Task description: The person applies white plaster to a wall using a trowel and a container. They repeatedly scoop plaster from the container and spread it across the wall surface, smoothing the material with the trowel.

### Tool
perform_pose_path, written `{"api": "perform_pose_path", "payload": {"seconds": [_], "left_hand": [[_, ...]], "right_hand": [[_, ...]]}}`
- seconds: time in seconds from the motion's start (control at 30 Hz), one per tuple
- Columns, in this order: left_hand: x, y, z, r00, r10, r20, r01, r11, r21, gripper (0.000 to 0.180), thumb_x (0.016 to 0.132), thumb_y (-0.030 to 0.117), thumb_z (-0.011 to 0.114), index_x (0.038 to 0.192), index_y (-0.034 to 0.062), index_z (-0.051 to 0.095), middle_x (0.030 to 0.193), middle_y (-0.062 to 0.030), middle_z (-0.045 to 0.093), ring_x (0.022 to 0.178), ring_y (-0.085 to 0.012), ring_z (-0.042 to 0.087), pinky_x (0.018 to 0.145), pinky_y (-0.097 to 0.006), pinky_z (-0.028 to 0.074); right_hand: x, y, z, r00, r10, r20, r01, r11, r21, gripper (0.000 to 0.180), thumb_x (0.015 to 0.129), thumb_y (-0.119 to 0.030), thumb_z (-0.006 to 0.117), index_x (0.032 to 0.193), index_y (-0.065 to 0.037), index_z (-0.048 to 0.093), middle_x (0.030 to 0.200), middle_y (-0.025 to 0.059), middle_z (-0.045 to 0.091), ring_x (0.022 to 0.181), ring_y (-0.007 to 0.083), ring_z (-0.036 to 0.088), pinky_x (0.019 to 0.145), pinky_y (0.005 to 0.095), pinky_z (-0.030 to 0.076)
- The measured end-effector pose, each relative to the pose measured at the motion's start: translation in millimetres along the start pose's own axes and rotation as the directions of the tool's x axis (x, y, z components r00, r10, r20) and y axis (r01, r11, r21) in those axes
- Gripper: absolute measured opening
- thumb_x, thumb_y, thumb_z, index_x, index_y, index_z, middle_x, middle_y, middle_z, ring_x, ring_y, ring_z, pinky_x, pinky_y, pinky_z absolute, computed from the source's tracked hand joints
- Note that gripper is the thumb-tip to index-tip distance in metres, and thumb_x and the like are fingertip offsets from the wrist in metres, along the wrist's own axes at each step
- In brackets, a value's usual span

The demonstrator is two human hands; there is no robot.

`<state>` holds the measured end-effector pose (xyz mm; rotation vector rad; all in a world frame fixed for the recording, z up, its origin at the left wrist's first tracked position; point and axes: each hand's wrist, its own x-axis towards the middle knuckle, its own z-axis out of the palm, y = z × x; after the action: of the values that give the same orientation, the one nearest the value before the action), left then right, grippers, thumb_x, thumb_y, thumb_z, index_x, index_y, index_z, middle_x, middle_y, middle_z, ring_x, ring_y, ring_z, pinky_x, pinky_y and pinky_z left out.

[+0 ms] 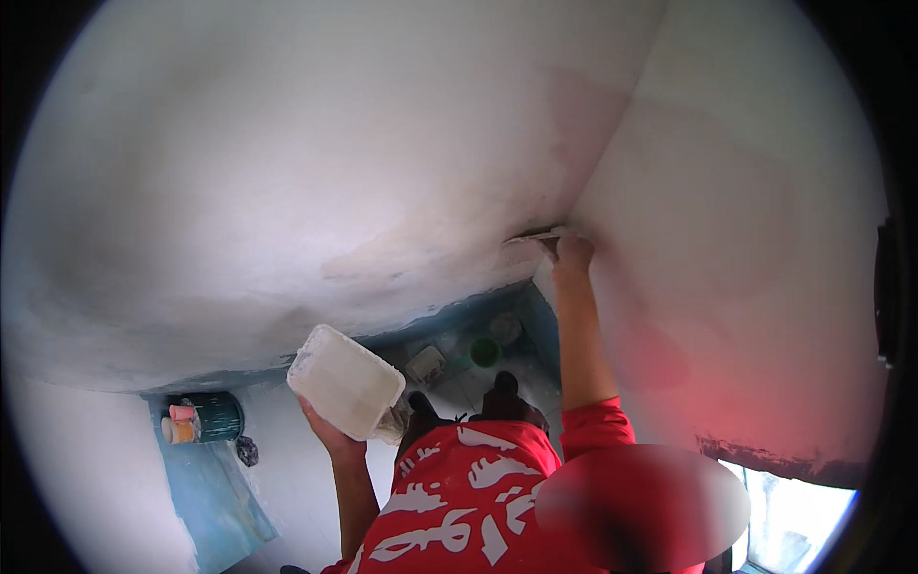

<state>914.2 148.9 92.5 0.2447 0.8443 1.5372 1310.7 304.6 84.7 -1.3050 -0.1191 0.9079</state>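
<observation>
Head view looks down a pale plastered wall (287,172) that meets a second wall (746,239) in a corner on the right. Far left and low, a dark green bucket (218,415) with small cups beside it sits on the floor (287,497).

Left of centre, the left hand (325,430) is raised with bent elbow, fingers gripping the underside of a white rectangular tray (346,381), held tilted and well clear of the wall.

To the right, the right arm stretches straight up; the right hand (574,254) is clenched on a flat scraper blade (532,237) pressed into the corner, touching the wall.

Judging by this, filler is being smoothed into the corner; the next stroke likely calls for steady pressure along the seam, the tray kept level nearby.
</observation>
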Motion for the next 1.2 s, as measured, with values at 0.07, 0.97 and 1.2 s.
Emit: {"api": "perform_pose_path", "payload": {"seconds": [0.07, 0.97, 1.2], "left_hand": [[2, -1, 2, 0.999, -0.003, 0.031, 0.003, 1.000, -0.006, 0.059, 0.098, 0.052, 0.028, 0.140, 0.0120, 0.035, 0.137, -0.0081, 0.045, 0.123, -0.0284, 0.047, 0.101, -0.044, 0.041], [-4, 6, 21, 0.995, 0.059, 0.085, -0.065, 0.996, 0.065, 0.051, 0.099, 0.044, 0.031, 0.137, 0.0102, 0.039, 0.132, -0.0089, 0.049, 0.118, -0.0270, 0.052, 0.097, -0.044, 0.045], [-3, 5, 21, 0.998, 0.030, 0.062, -0.032, 0.999, 0.016, 0.054, 0.099, 0.048, 0.030, 0.137, 0.0112, 0.039, 0.132, -0.0074, 0.049, 0.119, -0.0263, 0.051, 0.098, -0.043, 0.043]], "right_hand": [[-18, -25, -2, 1.000, 0.003, 0.029, -0.004, 0.999, 0.050, 0.012, 0.083, -0.001, 0.053, 0.091, 0.007, 0.055, 0.083, 0.0120, 0.058, 0.069, 0.0213, 0.061, 0.059, 0.0324, 0.057], [-69, -40, -1, 0.891, -0.426, 0.160, 0.437, 0.898, -0.045, 0.011, 0.088, -0.007, 0.050, 0.084, 0.002, 0.056, 0.077, 0.0104, 0.060, 0.064, 0.0183, 0.061, 0.054, 0.0299, 0.052], [-85, 29, -61, 0.977, -0.197, 0.075, 0.200, 0.979, -0.027, 0.017, 0.091, -0.007, 0.049, 0.100, 0.005, 0.056, 0.089, 0.0098, 0.061, 0.072, 0.0178, 0.063, 0.060, 0.0310, 0.056]]}}
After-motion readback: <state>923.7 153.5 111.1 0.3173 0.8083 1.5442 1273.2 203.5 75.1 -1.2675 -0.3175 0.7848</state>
